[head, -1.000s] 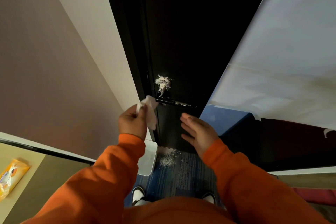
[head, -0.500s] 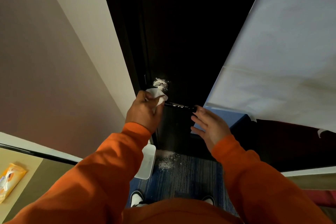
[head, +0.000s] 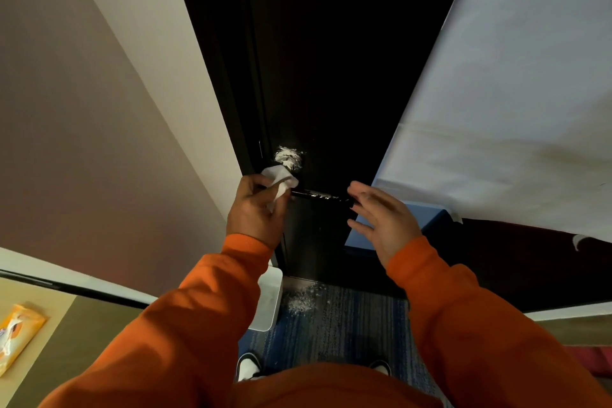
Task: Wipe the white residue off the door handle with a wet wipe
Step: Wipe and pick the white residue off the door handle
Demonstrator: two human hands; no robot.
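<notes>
Left hand (head: 255,209) pinches wet wipe (head: 280,177) at door handle (head: 318,195) base; right hand (head: 384,219) fingers apart. Press firmly through white residue (head: 288,156) just above.

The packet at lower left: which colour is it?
The packet is orange-yellow with some white, best seen in head view.

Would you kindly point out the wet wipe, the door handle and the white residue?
wet wipe (head: 280,175): head view, crumpled top.
door handle (head: 318,196): head view, mid-lever.
white residue (head: 288,156): head view, patch centre.

left hand (head: 253,212) curled tight, right hand (head: 387,225) flat, fingers (head: 364,192) straight
</notes>
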